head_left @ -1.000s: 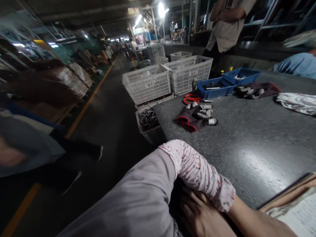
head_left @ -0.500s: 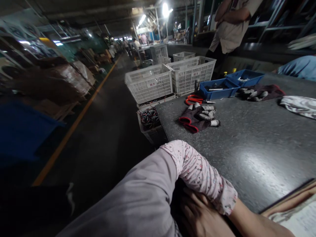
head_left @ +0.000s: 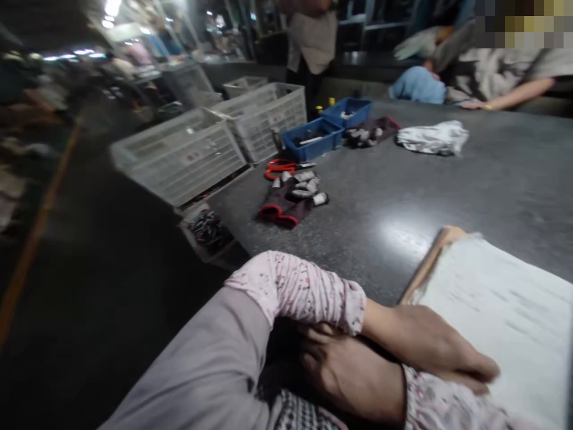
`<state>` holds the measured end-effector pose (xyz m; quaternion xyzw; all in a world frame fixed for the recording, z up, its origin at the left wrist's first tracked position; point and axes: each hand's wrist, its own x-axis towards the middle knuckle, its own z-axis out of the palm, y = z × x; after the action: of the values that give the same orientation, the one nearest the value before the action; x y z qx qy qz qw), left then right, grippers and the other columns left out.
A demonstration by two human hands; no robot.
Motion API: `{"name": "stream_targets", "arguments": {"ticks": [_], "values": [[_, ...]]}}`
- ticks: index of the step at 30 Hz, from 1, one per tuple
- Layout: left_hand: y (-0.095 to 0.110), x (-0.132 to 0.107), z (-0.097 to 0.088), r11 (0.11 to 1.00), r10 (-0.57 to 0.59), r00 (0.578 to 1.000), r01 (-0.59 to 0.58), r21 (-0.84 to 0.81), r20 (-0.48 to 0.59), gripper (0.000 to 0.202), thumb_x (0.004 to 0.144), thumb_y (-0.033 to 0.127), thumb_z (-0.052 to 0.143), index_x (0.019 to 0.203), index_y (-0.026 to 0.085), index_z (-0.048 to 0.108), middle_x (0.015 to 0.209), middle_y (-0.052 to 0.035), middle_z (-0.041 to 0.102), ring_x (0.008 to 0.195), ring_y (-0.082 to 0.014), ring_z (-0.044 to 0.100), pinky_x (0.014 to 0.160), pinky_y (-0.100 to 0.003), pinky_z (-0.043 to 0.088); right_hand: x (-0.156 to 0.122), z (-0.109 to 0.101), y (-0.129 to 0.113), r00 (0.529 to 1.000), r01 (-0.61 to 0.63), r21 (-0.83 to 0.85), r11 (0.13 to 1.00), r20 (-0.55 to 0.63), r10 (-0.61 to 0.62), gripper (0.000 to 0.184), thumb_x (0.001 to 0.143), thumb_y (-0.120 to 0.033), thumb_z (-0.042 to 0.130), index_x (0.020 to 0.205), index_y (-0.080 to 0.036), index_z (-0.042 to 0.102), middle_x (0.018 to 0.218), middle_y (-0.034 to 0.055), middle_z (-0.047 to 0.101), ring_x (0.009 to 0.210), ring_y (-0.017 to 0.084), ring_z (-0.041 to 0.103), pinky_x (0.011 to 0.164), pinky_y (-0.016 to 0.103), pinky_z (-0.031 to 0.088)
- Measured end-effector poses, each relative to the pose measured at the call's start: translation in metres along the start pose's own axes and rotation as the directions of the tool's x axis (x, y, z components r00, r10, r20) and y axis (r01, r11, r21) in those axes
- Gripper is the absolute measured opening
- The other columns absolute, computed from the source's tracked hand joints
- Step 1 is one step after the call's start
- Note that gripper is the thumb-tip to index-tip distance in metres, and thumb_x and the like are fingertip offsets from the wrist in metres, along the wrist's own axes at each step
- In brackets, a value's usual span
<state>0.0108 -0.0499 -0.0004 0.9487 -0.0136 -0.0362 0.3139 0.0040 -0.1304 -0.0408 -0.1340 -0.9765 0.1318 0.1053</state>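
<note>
At the bottom of the frame our arms cross. The left hand (head_left: pixel 439 346) comes out of a speckled pink cuff and lies flat, fingers loosely spread and holding nothing, on the near edge of the paper (head_left: pixel 501 322), a white sheet whose print is too blurred to read. The right hand (head_left: pixel 353 376) lies under the left forearm against the left elbow; its fingers are tucked out of sight, so we cannot tell whether it grips. A tan board (head_left: pixel 430 263) shows along the paper's left edge; the paper is cut off at the right of the frame.

The table (head_left: pixel 403 203) is dark speckled stone, glossy, with open room between the paper and the things beyond. In mid frame lie dark gloves (head_left: pixel 290 200) with red cuffs and pale fingertips, red-handled scissors (head_left: pixel 280 168) touching them behind. Farther up stand two blue trays (head_left: pixel 329 122), a crumpled white cloth (head_left: pixel 432 137) to the right. White lattice crates (head_left: pixel 215 137) sit beyond the table's left edge. At the top edge, a standing person (head_left: pixel 313 42) is cut off.
</note>
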Motion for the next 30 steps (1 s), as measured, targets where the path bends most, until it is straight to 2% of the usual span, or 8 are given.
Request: {"name": "stream_targets", "arguments": {"ticks": [2,6,11,17,21,23,27,30], "values": [[-0.001,-0.004,0.001,1.0,-0.015,1.0,0.016,-0.023,0.009,0.016,0.104,0.036,0.038,0.094,0.027,0.047,0.1,-0.001,0.069,0.08,-0.0115,0.062,0.068,-0.029,0.047,0.005,-0.005,0.002,1.0,0.021,0.014,1.0,0.022,-0.021,0.025,0.105,-0.022,0.047,0.089,-0.011,0.062,0.091,0.0073,0.061,0.098,0.023,0.055,0.098,0.038,0.041],[-0.006,-0.006,0.006,1.0,-0.016,0.996,0.018,0.015,-0.091,0.02,0.103,0.041,0.044,0.099,0.025,0.056,0.095,0.0008,0.072,0.083,-0.0125,0.065,0.067,-0.027,0.043,0.014,-0.016,0.008,0.991,0.079,0.072,0.994,0.101,-0.086,0.021,0.103,-0.02,0.052,0.09,-0.009,0.064,0.089,0.0072,0.062,0.101,0.022,0.053,0.105,0.036,0.033],[-0.006,-0.007,0.011,0.999,0.0,0.985,0.006,0.037,-0.17,0.02,0.101,0.04,0.052,0.099,0.023,0.063,0.091,0.0004,0.075,0.079,-0.0125,0.066,0.065,-0.027,0.04,0.018,-0.028,0.009,0.985,0.084,0.075,0.994,0.145,-0.094,0.024,0.104,-0.016,0.049,0.094,-0.008,0.069,0.091,0.0073,0.066,0.108,0.025,0.054,0.108,0.037,0.03],[-0.005,-0.008,0.011,0.999,-0.025,0.985,0.032,0.039,-0.172,0.022,0.101,0.039,0.053,0.099,0.021,0.065,0.089,-0.0011,0.075,0.079,-0.0139,0.068,0.065,-0.027,0.04,0.02,-0.035,0.013,0.974,0.092,0.069,0.993,0.201,-0.104,0.026,0.104,-0.015,0.046,0.098,-0.008,0.07,0.099,0.0086,0.07,0.111,0.025,0.055,0.109,0.037,0.03],[-0.007,-0.009,0.013,0.999,-0.034,0.981,0.032,-0.018,-0.19,0.021,0.1,0.037,0.054,0.099,0.021,0.067,0.093,-0.0014,0.076,0.082,-0.0144,0.069,0.067,-0.027,0.041,0.02,-0.039,0.016,0.971,0.117,0.047,0.992,0.204,-0.125,0.029,0.106,-0.017,0.044,0.103,-0.01,0.072,0.103,0.0063,0.071,0.117,0.025,0.055,0.11,0.037,0.031],[-0.007,-0.009,0.013,0.998,-0.043,0.979,0.033,-0.054,-0.198,0.019,0.099,0.036,0.055,0.096,0.021,0.068,0.091,-0.0012,0.077,0.08,-0.0138,0.069,0.067,-0.027,0.041,0.021,-0.044,0.016,0.958,0.159,-0.032,0.987,0.247,-0.146,0.035,0.107,-0.017,0.039,0.111,-0.014,0.074,0.11,0.0025,0.071,0.122,0.023,0.055,0.111,0.036,0.033],[-0.008,-0.01,0.01,0.993,-0.092,0.977,0.076,-0.093,-0.19,0.017,0.097,0.032,0.058,0.092,0.02,0.069,0.088,-0.0013,0.076,0.076,-0.0133,0.067,0.066,-0.025,0.04,0.027,-0.055,0.015,0.911,0.244,-0.226,0.943,0.388,-0.143,0.043,0.108,-0.021,0.036,0.133,-0.03,0.07,0.128,-0.0091,0.066,0.135,0.014,0.05,0.116,0.029,0.035],[-0.009,-0.012,0.01,0.982,-0.157,0.973,0.136,-0.129,-0.169,0.017,0.096,0.032,0.058,0.091,0.022,0.07,0.086,-0.0006,0.076,0.075,-0.014,0.067,0.067,-0.025,0.041,0.034,-0.057,0.015,0.889,0.277,-0.417,0.866,0.453,-0.067,0.051,0.108,-0.024,0.031,0.148,-0.041,0.057,0.149,-0.017,0.05,0.147,0.007,0.037,0.123,0.021,0.028]]}}
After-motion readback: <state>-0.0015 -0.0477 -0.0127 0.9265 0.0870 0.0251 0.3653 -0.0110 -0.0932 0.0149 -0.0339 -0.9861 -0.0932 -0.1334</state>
